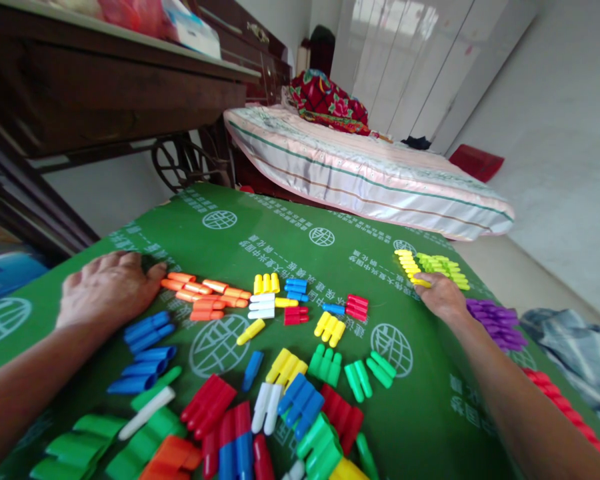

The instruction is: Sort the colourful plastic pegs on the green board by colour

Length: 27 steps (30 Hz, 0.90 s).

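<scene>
Resting palm down at the left of the frame, the left hand (107,287) lies loosely spread on the green desk (420,400), grasping nothing, its thumb just beside a cluster of orange caps (207,307). Above it, at the upper left, stands dark wooden furniture (105,100) with a spoked wheel (177,163) beneath. Below the hand, toward the lower left, lie blue caps (150,330), a slim white cap (147,413) and several green caps (87,437).

Near the bottom centre, red caps (210,403) and other coloured groups sit close together, some overlapping. Slightly above them, at mid-frame, are white caps (263,307) below a yellow trio (266,284), with a single yellow cap (251,332) lying at a slant. Behind the desk, in the upper centre, a bed (380,173) bears a red floral blanket (327,100).

At right of centre, the right hand (437,293) pinches a yellow end cap (421,283) between its fingertips, at the near end of a yellow row (407,262). Beside this row lie lime caps (443,267); farther right come purple caps (497,327), then a red row (565,407) at the lower right, partly hidden by the forearm. Grey-blue cloth (575,353) lies beyond the desk at the right edge.
</scene>
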Tool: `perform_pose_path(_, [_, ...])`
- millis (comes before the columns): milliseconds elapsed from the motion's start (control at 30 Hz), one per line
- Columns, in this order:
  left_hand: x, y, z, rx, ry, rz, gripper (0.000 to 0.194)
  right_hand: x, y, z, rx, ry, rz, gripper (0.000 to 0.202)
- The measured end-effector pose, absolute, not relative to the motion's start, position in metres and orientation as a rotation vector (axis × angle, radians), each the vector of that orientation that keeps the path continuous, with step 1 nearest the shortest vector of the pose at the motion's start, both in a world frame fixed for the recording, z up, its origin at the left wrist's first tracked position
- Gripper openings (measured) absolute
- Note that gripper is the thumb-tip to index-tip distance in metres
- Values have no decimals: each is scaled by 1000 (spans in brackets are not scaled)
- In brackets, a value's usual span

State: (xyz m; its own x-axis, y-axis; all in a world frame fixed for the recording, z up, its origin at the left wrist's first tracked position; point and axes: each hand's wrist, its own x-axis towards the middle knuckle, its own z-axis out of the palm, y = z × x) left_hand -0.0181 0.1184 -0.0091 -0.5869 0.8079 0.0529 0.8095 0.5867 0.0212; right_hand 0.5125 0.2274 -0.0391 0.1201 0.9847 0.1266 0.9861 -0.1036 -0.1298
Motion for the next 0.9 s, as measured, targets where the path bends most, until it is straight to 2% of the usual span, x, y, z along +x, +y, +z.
perform_pose_path(133, [-16,118,-8,-1420,-2769,-69,76,513,225,-37,-2225,-1993,5,40])
perform_pose_path(300, [-17,117,-10,-1433,-2748,-84,76,492,207,-25,-2157,-2030,-146,39])
perform_pose_path(367, [-18,116,-10,-1437,-2746,-89,76,468,192,-13,-1967,-2150,-74,35])
perform_pose_path(500, [-17,116,-10,-1451,-2742,-117,74,408,152,13,-1368,-2628,348,30])
perform_pose_path(567, [-17,115,-10,-1467,-2730,-145,72,381,135,23,-1245,-2813,385,26])
perform_pose_path(733, [-17,113,-11,-1477,-2722,-166,70,348,112,29,-1368,-3001,178,22])
perform_pose_path(900, [-13,110,-9,-1490,-2720,-182,70,356,112,19,-1379,-2953,212,26])
